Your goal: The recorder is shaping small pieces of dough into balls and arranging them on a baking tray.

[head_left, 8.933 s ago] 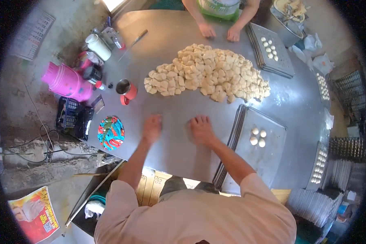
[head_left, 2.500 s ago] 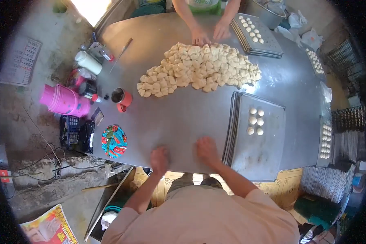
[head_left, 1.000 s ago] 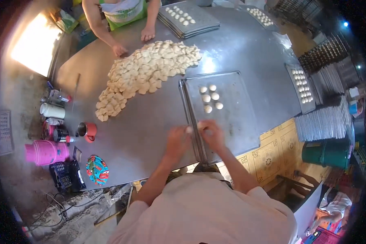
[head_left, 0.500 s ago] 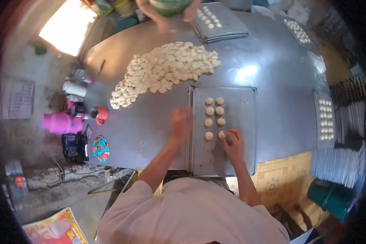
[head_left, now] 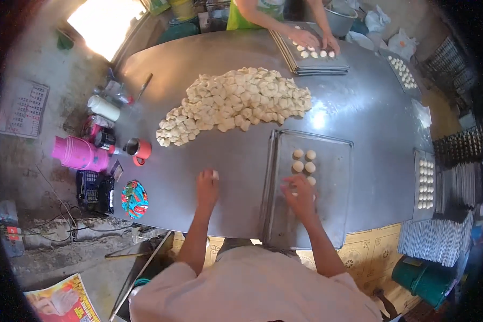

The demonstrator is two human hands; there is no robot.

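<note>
My left hand (head_left: 206, 189) is over the bare metal tabletop, fingers curled around a small pale dough piece (head_left: 215, 175) that shows at its edge. Above the metal baking tray (head_left: 327, 214) is my right hand (head_left: 299, 196), partly blurred, so its grip is unclear. Two columns of round dough balls (head_left: 298, 166) sit on that tray; my right hand and fingers hide some of the nearer ones. Beyond my hands, a large heap of cut dough pieces (head_left: 236, 99) spreads across the table.
Across the table, a co-worker's hands (head_left: 316, 40) touch dough balls on stacked trays (head_left: 322, 70). More filled trays (head_left: 425, 185) line the right edge. On the left stand a red mug (head_left: 139, 149), pink containers (head_left: 80, 154) and a colourful cloth bundle (head_left: 134, 199).
My left hand has moved left, away from the tray's edge. My right hand has lifted and shifted over the dough balls. The co-worker's hands have moved onto their tray. The whole view has shifted.
</note>
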